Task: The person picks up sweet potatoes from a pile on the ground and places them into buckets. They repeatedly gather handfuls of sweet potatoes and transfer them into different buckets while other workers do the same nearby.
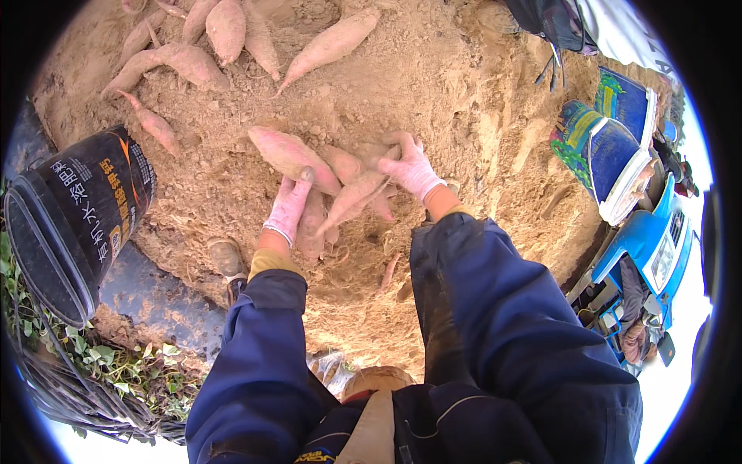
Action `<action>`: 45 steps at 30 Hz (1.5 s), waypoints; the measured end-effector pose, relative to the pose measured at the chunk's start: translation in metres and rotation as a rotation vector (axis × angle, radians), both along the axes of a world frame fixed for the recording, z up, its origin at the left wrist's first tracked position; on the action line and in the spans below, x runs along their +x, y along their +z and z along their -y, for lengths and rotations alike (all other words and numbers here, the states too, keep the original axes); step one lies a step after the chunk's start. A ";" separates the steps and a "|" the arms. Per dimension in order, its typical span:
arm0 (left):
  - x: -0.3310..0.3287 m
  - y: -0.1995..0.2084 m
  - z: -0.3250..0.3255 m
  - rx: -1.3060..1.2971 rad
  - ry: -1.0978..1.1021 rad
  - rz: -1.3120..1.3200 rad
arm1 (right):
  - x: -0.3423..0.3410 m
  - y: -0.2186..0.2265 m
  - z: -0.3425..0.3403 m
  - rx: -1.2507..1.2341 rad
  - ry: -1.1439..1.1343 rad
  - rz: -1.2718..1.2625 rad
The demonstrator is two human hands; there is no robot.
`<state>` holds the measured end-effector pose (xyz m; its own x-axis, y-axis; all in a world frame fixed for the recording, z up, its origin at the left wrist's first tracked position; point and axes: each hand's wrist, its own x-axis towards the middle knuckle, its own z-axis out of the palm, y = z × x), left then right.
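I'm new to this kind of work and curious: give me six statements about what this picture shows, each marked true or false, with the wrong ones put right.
1. The left hand and the right hand both wear pinkish gloves. True.
2. The left hand is clear of every sweet potato. False: it touches a pink sweet potato.
3. More sweet potatoes lie on the soil beyond the hands. True.
4. The bucket at the left is white. False: that bucket is mainly black.
5. A blue vehicle shows at the right. True.
6. The person's sleeves are red. False: the sleeves are dark blue.
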<state>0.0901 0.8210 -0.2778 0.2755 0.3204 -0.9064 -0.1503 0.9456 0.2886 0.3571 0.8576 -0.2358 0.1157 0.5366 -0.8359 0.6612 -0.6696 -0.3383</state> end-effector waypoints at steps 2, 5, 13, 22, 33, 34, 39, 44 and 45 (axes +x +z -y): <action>-0.001 -0.006 0.004 0.019 0.014 0.030 | 0.006 0.001 0.001 -0.176 -0.202 -0.222; -0.005 -0.012 0.019 -0.045 0.118 0.039 | -0.002 0.009 0.012 -0.448 -0.376 -0.566; -0.009 -0.014 0.049 -0.047 0.213 0.026 | -0.042 -0.013 0.072 -0.434 -0.598 -0.596; -0.047 0.064 0.059 -0.180 0.118 0.077 | -0.105 0.061 0.124 -0.405 -0.994 -0.725; -0.257 0.359 -0.020 0.234 0.096 -0.194 | -0.308 0.300 0.023 -0.283 -0.752 -0.976; -0.279 0.382 -0.031 0.259 0.150 -0.141 | -0.329 0.320 0.010 -0.266 -0.708 -1.008; -0.381 0.437 -0.108 0.242 0.250 0.029 | -0.436 0.364 -0.069 -0.157 -0.597 -1.188; -0.437 0.369 -0.169 0.188 -0.023 -0.350 | -0.491 0.314 -0.117 -0.398 -0.769 -1.013; -0.441 0.351 -0.167 0.105 -0.078 -0.419 | -0.487 0.294 -0.125 -0.460 -0.772 -1.019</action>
<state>-0.3507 0.9878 0.0728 -0.0815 0.4096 -0.9086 0.0710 0.9117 0.4047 -0.1301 0.9822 0.0580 -0.5149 0.2685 -0.8141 -0.3380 -0.9363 -0.0950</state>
